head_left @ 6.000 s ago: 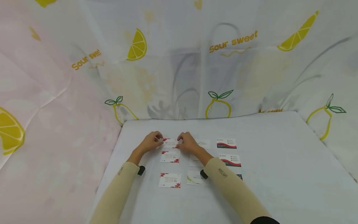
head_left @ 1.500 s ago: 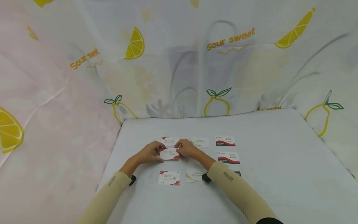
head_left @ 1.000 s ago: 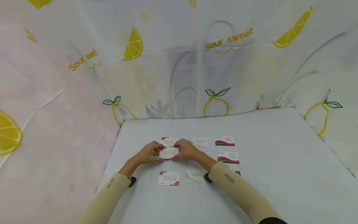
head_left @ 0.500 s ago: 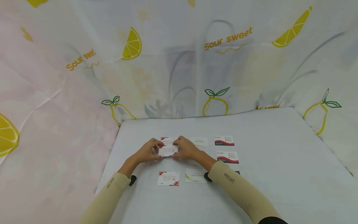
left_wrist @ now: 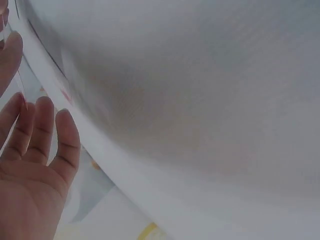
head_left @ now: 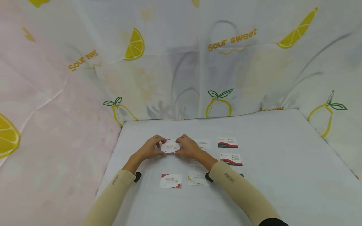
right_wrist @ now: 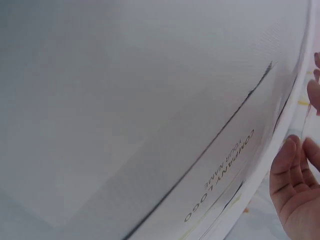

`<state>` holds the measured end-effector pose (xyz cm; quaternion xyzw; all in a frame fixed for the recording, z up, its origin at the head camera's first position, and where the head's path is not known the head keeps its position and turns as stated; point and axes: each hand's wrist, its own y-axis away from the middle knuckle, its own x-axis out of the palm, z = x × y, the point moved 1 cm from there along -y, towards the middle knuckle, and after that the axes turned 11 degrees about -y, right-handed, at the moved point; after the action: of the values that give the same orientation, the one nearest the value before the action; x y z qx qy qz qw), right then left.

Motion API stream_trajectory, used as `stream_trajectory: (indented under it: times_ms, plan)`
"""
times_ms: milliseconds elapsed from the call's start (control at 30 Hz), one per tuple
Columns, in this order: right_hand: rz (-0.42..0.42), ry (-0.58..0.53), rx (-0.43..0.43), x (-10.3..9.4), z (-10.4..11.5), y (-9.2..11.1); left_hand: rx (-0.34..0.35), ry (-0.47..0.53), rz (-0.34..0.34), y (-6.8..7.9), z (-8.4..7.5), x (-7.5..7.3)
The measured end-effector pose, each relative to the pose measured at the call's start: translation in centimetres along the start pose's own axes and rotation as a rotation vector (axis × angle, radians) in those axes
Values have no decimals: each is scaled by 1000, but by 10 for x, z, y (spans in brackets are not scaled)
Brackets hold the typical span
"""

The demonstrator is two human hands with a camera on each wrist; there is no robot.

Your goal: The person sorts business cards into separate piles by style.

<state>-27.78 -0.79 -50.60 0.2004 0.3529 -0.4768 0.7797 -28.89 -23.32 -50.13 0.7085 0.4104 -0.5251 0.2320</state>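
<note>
Both hands pinch a white business card with red floral corners [head_left: 171, 146] in the head view. My left hand [head_left: 150, 149] has it by the left edge, my right hand [head_left: 190, 148] by the right edge. It covers the spot of the farthest floral card, which is hidden; whether they touch I cannot tell. A matching floral business card [head_left: 170, 181] lies flat nearer to me. In the left wrist view the left hand [left_wrist: 37, 160] shows its palm, fingertips at a thin card edge. The right wrist view catches the right hand [right_wrist: 297, 192] at the frame's side.
Right of the hands, a column of white cards with green curves [head_left: 198, 179] is partly hidden by the right arm. Farther right lie red-and-black business cards [head_left: 231, 159]. The white table [head_left: 282, 163] meets a lemon-print curtain [head_left: 186, 78] at its back and left.
The middle floral card has been lifted off the table and carried away from me, onto or over the farthest one. Both hands have moved forward with it. The other cards stay put.
</note>
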Motion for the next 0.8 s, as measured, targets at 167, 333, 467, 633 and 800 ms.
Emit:
stream_trajectory:
  times_ms: [167, 333, 467, 633, 800]
  plan:
    - [-46, 48, 35, -2, 0, -4, -21, -46, 4, -12, 3, 0]
    - [-49, 44, 52, 0, 1, -13, -73, -33, 11, -15, 10, 3]
    - [-44, 40, 72, 4, 2, -19, -86, -27, -5, -15, 15, 4]
    - [-56, 39, 111, 6, 1, -24, -77, -22, 1, -20, 18, 7]
    - [-50, 42, 145, 10, -1, -27, -97, -15, 15, -23, 20, 10]
